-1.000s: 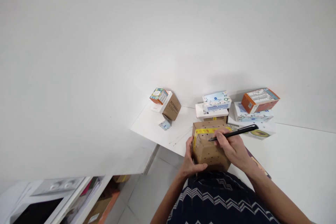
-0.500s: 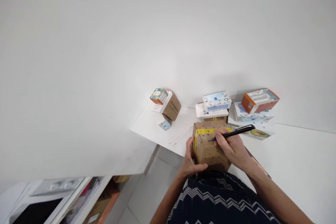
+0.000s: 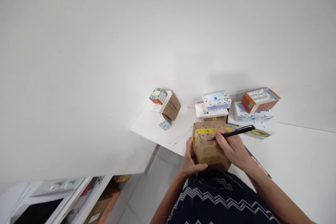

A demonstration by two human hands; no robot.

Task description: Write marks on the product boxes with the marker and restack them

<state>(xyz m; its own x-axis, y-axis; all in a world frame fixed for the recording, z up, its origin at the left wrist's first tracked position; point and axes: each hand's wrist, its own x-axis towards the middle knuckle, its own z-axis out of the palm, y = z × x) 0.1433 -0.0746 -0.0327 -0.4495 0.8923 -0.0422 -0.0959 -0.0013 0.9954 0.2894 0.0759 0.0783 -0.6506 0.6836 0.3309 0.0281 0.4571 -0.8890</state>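
A brown cardboard box dotted with small dark spots and crossed by yellow tape stands at the table's front edge, against my body. My left hand grips its left side, thumb along the near face and fingers round the edge. Between the fingers of my right hand is a black pen, slanting up to the right. Its tip rests at or just above the box, close under the tape; whether it touches I cannot tell.
Behind the box, a blue-white carton lies on a white box. An orange carton tops another stack at right, beside an avocado picture. A smaller stack with a brown box stands left. Shelves are lower left.
Almost nothing differs. The pen tip has shifted very slightly to the left on the box; the left hand and the box stay in place.
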